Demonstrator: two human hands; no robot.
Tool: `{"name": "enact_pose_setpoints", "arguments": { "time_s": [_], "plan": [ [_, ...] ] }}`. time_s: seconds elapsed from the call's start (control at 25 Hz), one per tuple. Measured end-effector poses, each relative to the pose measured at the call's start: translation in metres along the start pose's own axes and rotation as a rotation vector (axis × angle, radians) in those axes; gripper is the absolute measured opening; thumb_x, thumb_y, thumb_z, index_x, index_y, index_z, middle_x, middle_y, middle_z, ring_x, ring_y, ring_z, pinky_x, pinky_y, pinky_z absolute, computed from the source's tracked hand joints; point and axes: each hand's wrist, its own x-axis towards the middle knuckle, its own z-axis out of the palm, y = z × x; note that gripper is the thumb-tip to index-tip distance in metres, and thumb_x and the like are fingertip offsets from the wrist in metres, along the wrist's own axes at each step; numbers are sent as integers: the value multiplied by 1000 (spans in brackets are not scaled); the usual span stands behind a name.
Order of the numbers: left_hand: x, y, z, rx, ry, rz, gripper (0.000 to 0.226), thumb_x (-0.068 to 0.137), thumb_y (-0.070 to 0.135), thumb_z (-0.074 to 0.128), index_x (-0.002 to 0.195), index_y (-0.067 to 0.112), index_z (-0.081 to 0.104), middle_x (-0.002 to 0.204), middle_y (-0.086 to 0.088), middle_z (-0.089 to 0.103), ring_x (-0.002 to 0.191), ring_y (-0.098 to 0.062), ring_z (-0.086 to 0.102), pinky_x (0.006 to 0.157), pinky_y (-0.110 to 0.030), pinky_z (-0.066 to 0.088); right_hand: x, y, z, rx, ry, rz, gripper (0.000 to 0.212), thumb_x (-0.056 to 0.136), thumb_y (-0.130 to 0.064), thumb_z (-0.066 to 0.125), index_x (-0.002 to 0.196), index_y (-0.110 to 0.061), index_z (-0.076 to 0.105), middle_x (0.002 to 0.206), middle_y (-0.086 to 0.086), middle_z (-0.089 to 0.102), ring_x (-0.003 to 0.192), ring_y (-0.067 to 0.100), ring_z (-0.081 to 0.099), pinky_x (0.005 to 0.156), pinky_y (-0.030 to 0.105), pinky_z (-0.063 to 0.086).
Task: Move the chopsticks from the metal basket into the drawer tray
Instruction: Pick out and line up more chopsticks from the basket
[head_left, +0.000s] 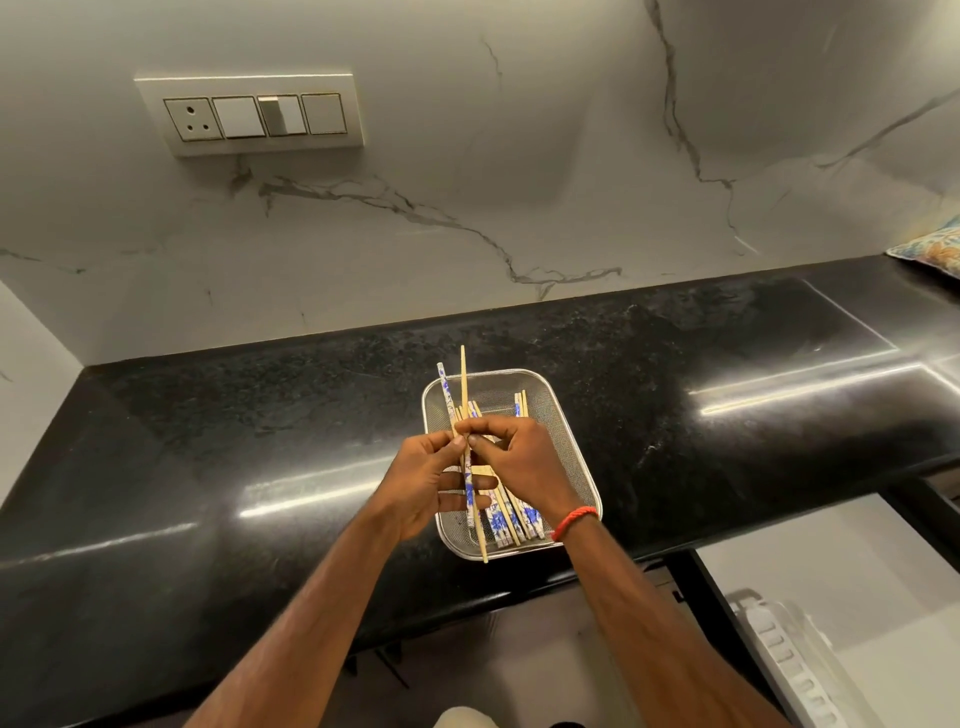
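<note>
A square metal mesh basket (545, 400) sits on the black countertop (260, 467). Several chopsticks (506, 522), plain wood or patterned blue and white, lie inside it. Over the basket my left hand (423, 483) holds a few chopsticks (463, 384), their tips pointing away from me past the far rim. My right hand (511, 457) pinches those same sticks from the right, thumb and fingertips meeting the left hand's fingers. A red thread band circles my right wrist. At the lower right a white drawer tray (789, 660) shows in an open drawer.
A marble backsplash with a white switch and socket plate (249, 115) rises behind the counter. A patterned cloth (930, 249) lies at the far right end of the counter. The counter's front edge runs just below the basket, with the open drawer's dark frame (722, 613) under it.
</note>
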Motion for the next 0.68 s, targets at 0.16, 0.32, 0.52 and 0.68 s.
{"name": "enact_pose_setpoints", "arguments": {
  "time_s": [0.16, 0.32, 0.52, 0.68],
  "plan": [
    [-1, -1, -1, -26, 3, 0, 24, 104, 18, 53, 113, 1, 67, 102, -23, 76, 77, -33, 77, 61, -43, 64, 0, 3, -6, 94, 27, 19, 24, 90, -9, 69, 110, -19, 75, 103, -9, 76, 96, 0, 71, 84, 19, 57],
    [-2, -1, -2, -30, 106, 29, 22, 105, 15, 50, 112, 4, 66, 102, -21, 76, 77, -33, 76, 64, -45, 65, 2, 5, -12, 93, 176, -37, 23, 83, -10, 79, 105, -14, 77, 92, -7, 74, 83, -2, 69, 73, 16, 55],
    [3, 0, -5, 36, 257, 121, 20, 104, 13, 52, 107, 9, 71, 106, -10, 75, 99, -28, 73, 77, -52, 64, 9, 1, -11, 44, 228, 1, 18, 84, -28, 78, 99, -18, 76, 90, -1, 71, 81, 9, 67, 70, 20, 57],
    [4, 1, 2, 40, 131, 74, 23, 105, 14, 50, 111, 7, 71, 96, -13, 80, 91, -29, 78, 66, -44, 63, 14, -5, 3, 98, 147, 90, 15, 81, -23, 82, 93, -14, 77, 74, 0, 74, 69, 11, 74, 62, 22, 59]
  ]
}}
